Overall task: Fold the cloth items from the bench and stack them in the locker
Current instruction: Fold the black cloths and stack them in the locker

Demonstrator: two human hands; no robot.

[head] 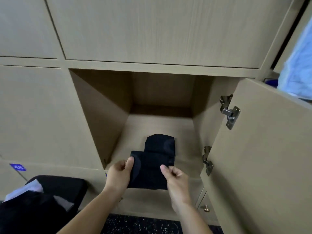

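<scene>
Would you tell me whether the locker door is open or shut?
Open: the door stands out rightward, hinges exposed, and the compartment's floor shows, a folded dark cloth lying on it.

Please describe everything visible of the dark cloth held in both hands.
The dark cloth is black or navy, soft-looking fabric, folded into a flat rectangle with faint curved seams. It is held at the front edge of the open locker. The left hand pinches its left side, the right hand its right side.

Blue number tag [17,167] at left, small brass knob [206,208] lower right, dark speckled floor [143,225].
</scene>
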